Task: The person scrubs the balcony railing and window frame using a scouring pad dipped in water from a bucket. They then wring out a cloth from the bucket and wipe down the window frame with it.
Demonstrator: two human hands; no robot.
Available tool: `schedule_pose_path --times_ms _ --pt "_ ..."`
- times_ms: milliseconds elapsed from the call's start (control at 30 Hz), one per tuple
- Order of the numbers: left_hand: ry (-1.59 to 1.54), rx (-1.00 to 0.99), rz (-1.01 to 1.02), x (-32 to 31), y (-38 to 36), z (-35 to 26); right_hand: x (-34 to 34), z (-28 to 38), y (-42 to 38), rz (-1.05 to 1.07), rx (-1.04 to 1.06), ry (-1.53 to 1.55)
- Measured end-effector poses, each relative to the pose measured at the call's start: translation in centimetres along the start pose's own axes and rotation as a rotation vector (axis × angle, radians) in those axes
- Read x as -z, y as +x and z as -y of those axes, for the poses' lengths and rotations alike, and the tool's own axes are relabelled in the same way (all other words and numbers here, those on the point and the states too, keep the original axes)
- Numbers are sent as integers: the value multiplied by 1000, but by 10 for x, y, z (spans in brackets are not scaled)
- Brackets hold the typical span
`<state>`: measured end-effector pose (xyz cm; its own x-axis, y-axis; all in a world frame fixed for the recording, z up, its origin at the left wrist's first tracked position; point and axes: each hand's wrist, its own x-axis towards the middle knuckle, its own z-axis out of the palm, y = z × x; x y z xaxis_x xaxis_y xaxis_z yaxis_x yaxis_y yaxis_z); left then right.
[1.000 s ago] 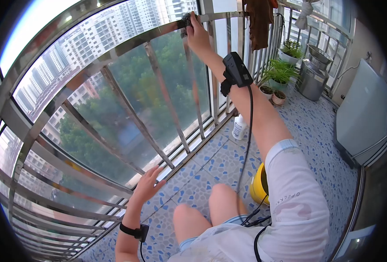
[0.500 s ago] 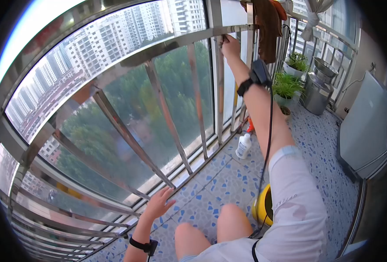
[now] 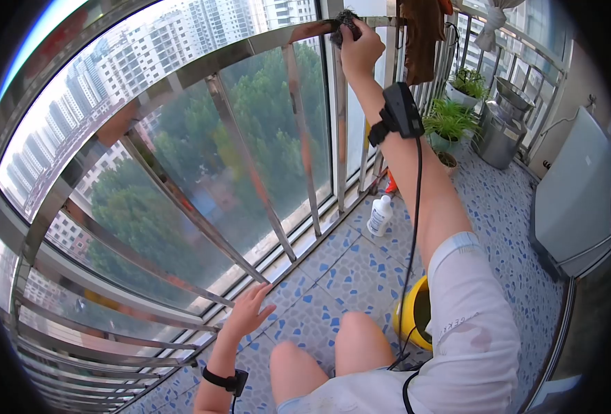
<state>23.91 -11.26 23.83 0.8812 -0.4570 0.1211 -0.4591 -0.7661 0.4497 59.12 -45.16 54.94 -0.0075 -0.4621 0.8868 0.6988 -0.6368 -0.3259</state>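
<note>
Head camera view, from the left: one curved metal railing (image 3: 209,67) runs from left of both hands to beyond the right hand, its upright bars in front of a window. The left hand (image 3: 247,314) is open, fingers loosely extended and thumb spread apart, near the railing's lower edge; whether its fingertips touch the metal I cannot tell. Right of it are two bare knees.

Well above the left hand and to its right, the right hand (image 3: 362,50) is closed, pinching one dark, fibrous scouring pad (image 3: 347,27) between thumb and fingers at the railing's top bar. Two black straps, each with a small device, circle the wrists, one per arm.

Below the right hand, one white bottle (image 3: 380,216) stands on the patterned floor (image 3: 326,276), its blue label print too small to read; one red object (image 3: 391,184) is just behind it. Farther below is one yellow bucket (image 3: 406,314), beside a white sleeve (image 3: 467,297) with dark lettering I cannot read surely.

Just right of the right hand hangs one brown cloth (image 3: 421,43). Farther right are three potted plants (image 3: 450,124), one metal canister (image 3: 498,138) and one pale, upright panel (image 3: 573,193).
</note>
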Motion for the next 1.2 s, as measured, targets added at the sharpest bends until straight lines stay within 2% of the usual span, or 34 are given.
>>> schedule_pose_path --times_ms 100,133,200,233,267,333,367,500,600,700,800,867,1000,1067,1200 --pt "16 -34 -6 -2 -4 -4 -10 -19 13 -88 -60 -294" --pt "-9 -10 -3 -1 -6 -3 -11 -32 17 -92 -65 -291" --pt "-26 13 -6 4 -9 -3 -12 -39 26 -49 -270 -326" --pt "-20 31 -4 6 -12 -4 -12 -36 22 -44 -297 -377" --pt "-17 49 -2 6 -12 -5 -12 -33 18 -44 -295 -372" --pt "-14 38 11 2 -8 -4 -6 -31 4 23 -199 -86" --pt "-9 26 28 1 -6 -3 3 -18 1 71 -129 -39" --pt "-3 15 39 1 12 -15 5 -22 5 68 -57 -92" --pt "-14 1 35 2 18 -21 -6 -42 23 -58 -140 -194" --pt "-12 -5 12 2 13 -15 -2 -33 21 -6 -181 -235" --pt "-21 15 46 -5 12 -15 4 -8 0 60 -77 -75" --pt "21 -38 49 -10 15 -17 7 8 -7 97 -61 -65" --pt "-21 -54 89 -14 25 -45 5 41 -25 112 -54 -50" --pt "5 -49 83 -10 26 -53 10 61 -38 145 -7 66" --pt "48 -15 86 -1 23 -64 25 55 -36 274 46 93"
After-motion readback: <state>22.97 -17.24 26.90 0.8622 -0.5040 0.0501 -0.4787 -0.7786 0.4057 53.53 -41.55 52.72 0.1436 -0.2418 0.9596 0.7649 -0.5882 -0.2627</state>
